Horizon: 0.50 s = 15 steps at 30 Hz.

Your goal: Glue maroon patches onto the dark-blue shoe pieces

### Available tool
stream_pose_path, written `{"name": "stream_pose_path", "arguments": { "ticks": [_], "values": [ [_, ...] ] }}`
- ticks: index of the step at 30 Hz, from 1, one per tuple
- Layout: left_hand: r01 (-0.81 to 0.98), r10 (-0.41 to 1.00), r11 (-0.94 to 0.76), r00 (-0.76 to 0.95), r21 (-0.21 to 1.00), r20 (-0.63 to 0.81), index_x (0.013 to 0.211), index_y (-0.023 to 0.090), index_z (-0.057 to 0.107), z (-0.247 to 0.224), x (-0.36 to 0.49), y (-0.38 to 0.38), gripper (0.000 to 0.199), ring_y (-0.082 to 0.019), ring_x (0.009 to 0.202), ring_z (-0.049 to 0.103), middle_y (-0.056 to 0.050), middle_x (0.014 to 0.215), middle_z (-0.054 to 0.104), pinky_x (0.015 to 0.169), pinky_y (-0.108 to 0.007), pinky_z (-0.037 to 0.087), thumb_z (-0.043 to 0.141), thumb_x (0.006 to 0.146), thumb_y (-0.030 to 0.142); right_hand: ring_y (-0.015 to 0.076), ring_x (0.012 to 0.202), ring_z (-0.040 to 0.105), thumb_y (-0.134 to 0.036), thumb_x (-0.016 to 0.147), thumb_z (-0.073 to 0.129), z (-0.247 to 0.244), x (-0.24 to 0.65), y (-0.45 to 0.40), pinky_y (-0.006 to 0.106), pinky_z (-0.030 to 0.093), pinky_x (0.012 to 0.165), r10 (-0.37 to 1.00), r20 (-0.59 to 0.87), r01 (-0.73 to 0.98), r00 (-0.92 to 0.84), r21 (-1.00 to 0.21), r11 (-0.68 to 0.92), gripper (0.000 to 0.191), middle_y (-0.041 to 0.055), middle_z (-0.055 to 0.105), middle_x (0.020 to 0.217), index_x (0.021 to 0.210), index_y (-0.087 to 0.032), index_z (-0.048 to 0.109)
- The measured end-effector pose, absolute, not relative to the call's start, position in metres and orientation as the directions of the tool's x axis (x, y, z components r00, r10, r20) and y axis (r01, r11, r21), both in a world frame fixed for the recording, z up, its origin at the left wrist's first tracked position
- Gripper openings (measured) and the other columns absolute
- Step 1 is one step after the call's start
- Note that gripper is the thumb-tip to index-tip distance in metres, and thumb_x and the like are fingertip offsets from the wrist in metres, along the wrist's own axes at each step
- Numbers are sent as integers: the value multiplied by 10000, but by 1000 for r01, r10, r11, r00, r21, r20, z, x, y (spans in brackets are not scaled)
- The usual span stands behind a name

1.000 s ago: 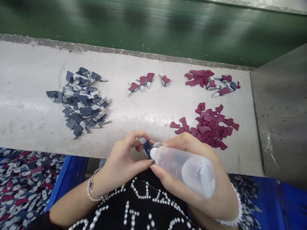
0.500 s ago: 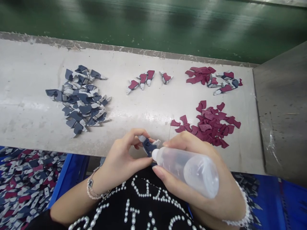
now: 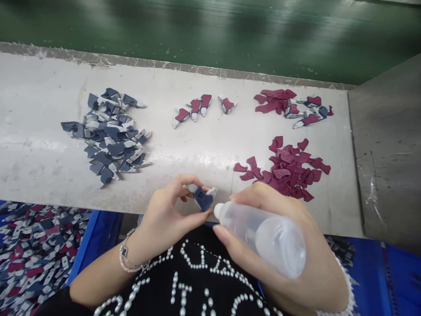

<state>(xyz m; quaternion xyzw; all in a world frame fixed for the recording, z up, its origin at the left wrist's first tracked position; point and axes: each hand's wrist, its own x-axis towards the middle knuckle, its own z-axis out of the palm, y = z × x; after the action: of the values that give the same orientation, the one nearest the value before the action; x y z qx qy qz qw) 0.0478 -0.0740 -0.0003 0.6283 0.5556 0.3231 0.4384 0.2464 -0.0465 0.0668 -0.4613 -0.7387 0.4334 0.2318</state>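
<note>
Four maroon-faced parts, three in a cluster (image 3: 195,106) and one apart (image 3: 227,105), lie at twelve o'clock from my hands and look finished, while one blue-and-grey part (image 3: 203,200) shows no maroon on its visible face. I pinch that part between the thumb and fingers of my left hand (image 3: 167,219), just above the table's near edge. My right hand (image 3: 309,230) wraps a translucent squeeze bottle (image 3: 245,224), its white nozzle (image 3: 217,210) pointing at nine o'clock, just beside my left thumb tip and seemingly off the part.

Much appears left: a pile of blue-and-grey parts (image 3: 115,149) sits at ten o'clock, no maroon visible in it, and loose maroon pieces (image 3: 289,171) heap between two and three. More maroon pieces (image 3: 272,100) stack at one, with several maroon-faced parts (image 3: 311,119) against their right side.

White tabletop (image 3: 184,153) runs between the piles, leaving me a broad lane from my fingertips up to twelve. A green panel (image 3: 210,44) bounds the far side; a metal wall (image 3: 388,162) closes off three o'clock. At eight, beyond the near edge, a blue bin (image 3: 88,241) brims with mixed parts; another blue bin (image 3: 371,276) stands at four, partly behind my right forearm.
</note>
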Motion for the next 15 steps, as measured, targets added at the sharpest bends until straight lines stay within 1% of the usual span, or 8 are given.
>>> {"name": "stream_pose_path", "arguments": {
  "ticks": [3,8,12,15],
  "values": [
    [414,979,9,181,910,-92,1083,283,526,-1,47,-75,414,-109,759,655,38,976,725,685,-228,517,746,765,133,103,478,552,-272,819,728,66,246,-47,261,426,431,859,-70,478,-508,-852,214,206,-53,597,650,857,-217,533],
    [426,979,-17,190,905,-71,1085,276,527,0,48,-73,409,-118,742,665,31,956,723,683,-247,517,757,764,169,131,482,551,-244,883,655,67,247,-44,289,426,420,902,-36,465,-431,-865,187,115,-31,584,644,857,-232,544],
    [399,982,-19,180,917,-58,1074,275,528,2,49,-72,401,-97,707,652,44,930,709,665,-226,514,759,764,168,146,525,589,-255,867,684,67,248,-44,301,457,451,916,-11,452,-402,-872,188,140,-20,606,691,881,-238,546],
    [378,982,-4,174,926,-67,1077,278,526,2,49,-73,413,-101,731,665,46,930,709,670,-225,511,769,761,171,129,481,563,-247,856,694,67,249,-44,298,445,439,904,-22,462,-427,-865,197,153,-36,595,656,866,-238,541]
  ]
}}
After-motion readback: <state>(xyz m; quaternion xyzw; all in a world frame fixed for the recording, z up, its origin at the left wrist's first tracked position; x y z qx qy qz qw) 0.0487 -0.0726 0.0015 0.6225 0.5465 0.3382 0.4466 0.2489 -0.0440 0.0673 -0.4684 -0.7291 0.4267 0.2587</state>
